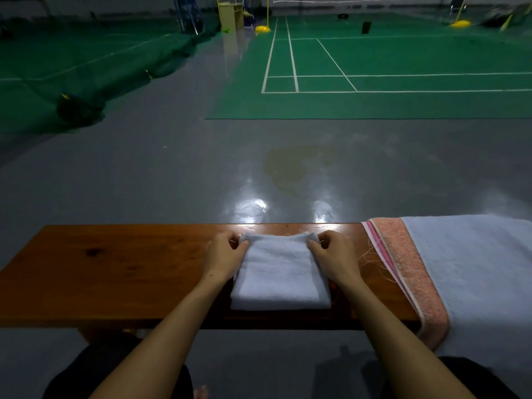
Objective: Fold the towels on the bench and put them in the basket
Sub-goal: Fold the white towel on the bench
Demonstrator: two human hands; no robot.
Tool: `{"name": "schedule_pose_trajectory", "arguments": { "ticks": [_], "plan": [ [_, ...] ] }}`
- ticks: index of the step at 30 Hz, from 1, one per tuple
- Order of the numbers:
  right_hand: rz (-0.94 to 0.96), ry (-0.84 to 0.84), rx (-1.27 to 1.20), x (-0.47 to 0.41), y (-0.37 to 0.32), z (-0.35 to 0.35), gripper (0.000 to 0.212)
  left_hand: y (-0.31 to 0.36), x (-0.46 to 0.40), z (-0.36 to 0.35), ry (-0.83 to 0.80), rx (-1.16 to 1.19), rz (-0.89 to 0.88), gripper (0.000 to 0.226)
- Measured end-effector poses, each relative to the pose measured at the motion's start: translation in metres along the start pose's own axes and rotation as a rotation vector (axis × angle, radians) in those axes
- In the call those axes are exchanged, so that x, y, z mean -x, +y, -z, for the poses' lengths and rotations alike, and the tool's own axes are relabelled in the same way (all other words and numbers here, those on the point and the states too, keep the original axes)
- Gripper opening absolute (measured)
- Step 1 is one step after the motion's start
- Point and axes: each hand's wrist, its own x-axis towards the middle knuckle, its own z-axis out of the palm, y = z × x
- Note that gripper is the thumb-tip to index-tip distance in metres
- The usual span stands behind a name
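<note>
left hand (226, 253) pinches far left corner of folded white towel (280, 276) | right hand (331, 254) pinches far right corner | wooden bench (115, 272) | pink towel (408, 269) lies beside

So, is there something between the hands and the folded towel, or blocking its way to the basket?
Nothing lies between them: the left hand and the right hand already pinch the far corners of the folded towel on the bench. No basket is in view, so that path cannot be judged.
</note>
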Motion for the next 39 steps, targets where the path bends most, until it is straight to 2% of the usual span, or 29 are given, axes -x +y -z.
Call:
{"name": "schedule_pose_trajectory", "arguments": {
  "ticks": [4, 6, 8, 10, 12, 14, 16, 26, 31, 33, 35, 37, 39],
  "plan": [
    [0.046, 0.083, 0.034, 0.009, -0.008, 0.01, 0.027, 0.007, 0.008, 0.007, 0.077, -0.127, -0.009, 0.022],
    [0.131, 0.139, 0.133, 0.018, -0.013, 0.01, 0.033, 0.008, 0.016, 0.009, 0.15, -0.259, -0.159, 0.021],
    [0.252, 0.116, 0.235, 0.029, -0.019, 0.006, 0.04, 0.011, 0.025, 0.005, 0.173, -0.318, -0.418, 0.03],
    [0.357, -0.038, 0.296, 0.039, -0.024, -0.002, 0.05, 0.013, 0.033, -0.002, 0.052, -0.344, -0.605, 0.05],
    [0.448, -0.212, 0.401, 0.046, -0.025, -0.012, 0.061, 0.013, 0.038, -0.012, -0.146, -0.495, -0.693, 0.067],
    [0.494, -0.316, 0.516, 0.049, -0.019, -0.022, 0.068, 0.007, 0.042, -0.022, -0.295, -0.664, -0.675, 0.073],
    [0.48, -0.364, 0.573, 0.047, -0.009, -0.031, 0.07, 0.0, 0.044, -0.028, -0.352, -0.713, -0.597, 0.076],
    [0.449, -0.383, 0.596, 0.033, 0.011, -0.029, 0.086, -0.01, 0.04, -0.018, -0.356, -0.633, -0.515, 0.087],
    [0.34, -0.347, 0.609, 0.031, 0.014, -0.012, 0.089, -0.015, 0.034, -0.003, -0.345, -0.668, -0.457, 0.091],
    [0.372, -0.268, 0.573, 0.036, 0.013, 0.002, 0.081, -0.016, 0.034, 0.01, -0.339, -0.636, -0.49, 0.087],
    [0.449, -0.213, 0.466, 0.044, 0.013, 0.013, 0.062, -0.015, 0.039, 0.026, -0.316, -0.565, -0.55, 0.079],
    [0.477, -0.24, 0.329, 0.056, 0.012, 0.021, 0.048, -0.015, 0.048, 0.04, -0.324, -0.493, -0.601, 0.069],
    [0.489, -0.309, 0.276, 0.067, 0.013, 0.026, 0.047, -0.017, 0.054, 0.052, -0.327, -0.455, -0.655, 0.066]
  ]
}}
